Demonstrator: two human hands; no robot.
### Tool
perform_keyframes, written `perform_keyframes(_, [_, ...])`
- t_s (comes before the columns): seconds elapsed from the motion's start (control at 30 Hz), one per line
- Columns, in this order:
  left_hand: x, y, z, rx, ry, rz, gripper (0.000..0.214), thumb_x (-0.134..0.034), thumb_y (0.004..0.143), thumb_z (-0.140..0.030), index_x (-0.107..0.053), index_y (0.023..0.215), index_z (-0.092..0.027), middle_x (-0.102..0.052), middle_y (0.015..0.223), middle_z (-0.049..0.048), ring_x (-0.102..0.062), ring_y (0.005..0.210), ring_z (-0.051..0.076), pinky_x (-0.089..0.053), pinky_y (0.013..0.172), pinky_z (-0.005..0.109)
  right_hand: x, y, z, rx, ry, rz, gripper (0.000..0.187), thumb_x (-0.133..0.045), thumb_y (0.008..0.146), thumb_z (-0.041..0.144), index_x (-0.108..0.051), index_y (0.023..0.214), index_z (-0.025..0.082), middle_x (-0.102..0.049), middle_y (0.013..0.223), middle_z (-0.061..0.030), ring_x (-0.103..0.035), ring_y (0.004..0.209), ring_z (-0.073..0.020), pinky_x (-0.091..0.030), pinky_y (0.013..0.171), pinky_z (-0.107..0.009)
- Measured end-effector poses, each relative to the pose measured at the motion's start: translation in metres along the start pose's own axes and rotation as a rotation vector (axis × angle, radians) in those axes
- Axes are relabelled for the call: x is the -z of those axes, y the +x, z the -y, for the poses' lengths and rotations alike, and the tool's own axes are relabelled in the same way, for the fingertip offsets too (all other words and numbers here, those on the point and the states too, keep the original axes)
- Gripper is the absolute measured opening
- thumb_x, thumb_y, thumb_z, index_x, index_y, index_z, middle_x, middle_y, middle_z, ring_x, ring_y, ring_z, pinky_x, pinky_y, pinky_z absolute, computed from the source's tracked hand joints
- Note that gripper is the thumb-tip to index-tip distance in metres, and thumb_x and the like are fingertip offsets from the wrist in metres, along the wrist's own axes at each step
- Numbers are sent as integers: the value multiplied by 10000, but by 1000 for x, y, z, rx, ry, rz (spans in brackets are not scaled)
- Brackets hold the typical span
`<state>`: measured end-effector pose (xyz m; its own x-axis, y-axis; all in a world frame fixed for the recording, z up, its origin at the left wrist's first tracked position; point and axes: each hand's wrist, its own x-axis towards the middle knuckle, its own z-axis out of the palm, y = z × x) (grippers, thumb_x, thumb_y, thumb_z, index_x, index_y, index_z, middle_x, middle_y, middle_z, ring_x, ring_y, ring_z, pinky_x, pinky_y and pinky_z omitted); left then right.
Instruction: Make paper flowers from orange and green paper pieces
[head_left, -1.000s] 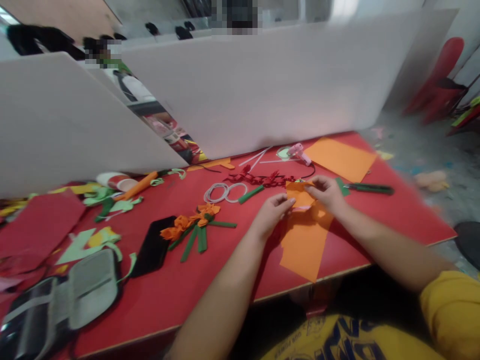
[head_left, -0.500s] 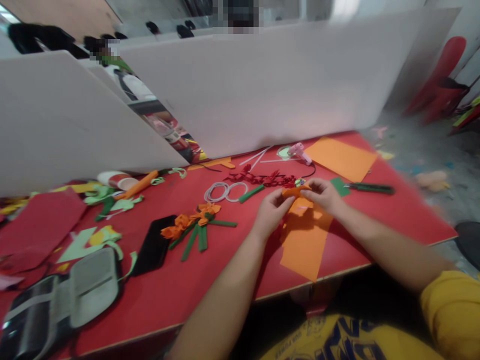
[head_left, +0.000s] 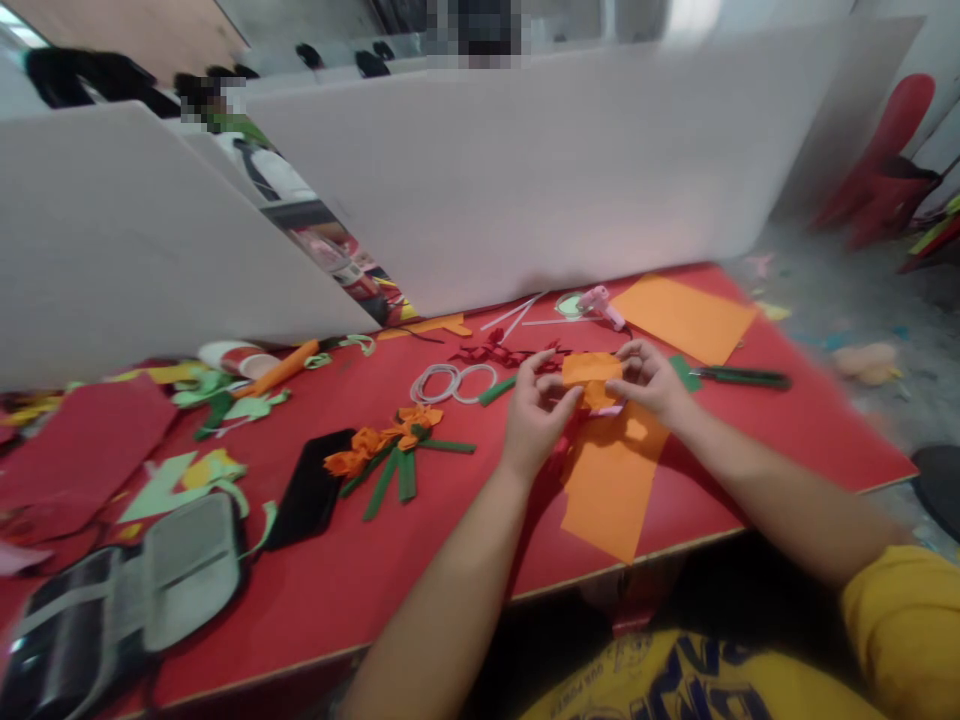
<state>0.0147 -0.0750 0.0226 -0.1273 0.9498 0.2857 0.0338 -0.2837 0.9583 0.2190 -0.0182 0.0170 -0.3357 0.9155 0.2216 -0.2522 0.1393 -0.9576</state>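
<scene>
A small orange paper piece (head_left: 591, 372) is held up between both hands above the red table (head_left: 420, 560). My left hand (head_left: 534, 415) pinches its left edge and my right hand (head_left: 651, 382) pinches its right edge. Under them lies a larger orange sheet (head_left: 611, 480) that reaches the table's front edge. Finished orange paper flowers with green stems (head_left: 390, 450) lie to the left of my left hand.
Beyond my hands lie a pink glue gun (head_left: 600, 300), red paper curls (head_left: 502, 355), white rings (head_left: 450, 382), another orange sheet (head_left: 686, 318) and green-handled scissors (head_left: 739, 377). A black phone (head_left: 307, 490), a grey pouch (head_left: 157, 580) and paper scraps lie left. White partitions (head_left: 525, 170) stand behind.
The small orange piece has gone from lying low near the sheet to being folded and now held up flat between both hands. My left hand moved up and right.
</scene>
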Motion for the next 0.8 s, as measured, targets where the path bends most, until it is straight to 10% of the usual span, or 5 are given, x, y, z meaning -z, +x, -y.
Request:
perform_keyframes(0.4, [7, -1, -5, -237, 294, -26, 236, -776, 955, -360, -762, 1157, -238, -785, 1053, 55, -750, 882, 159, -597, 703, 232, -3, -7, 3, 286, -216, -44, 343, -845, 905, 467, -634, 1082, 262, -577, 761, 43, -546, 624, -131, -483, 578, -269])
perform_keyframes(0.8, [9, 1, -3, -195, 244, -41, 319, -832, 925, -404, -814, 1191, -229, -800, 1095, 78, -747, 877, 176, -621, 809, 289, -3, -6, 9, 167, -206, -66, 361, -876, 831, 484, -711, 1053, 253, -696, 870, -18, -638, 697, -173, -584, 622, -319])
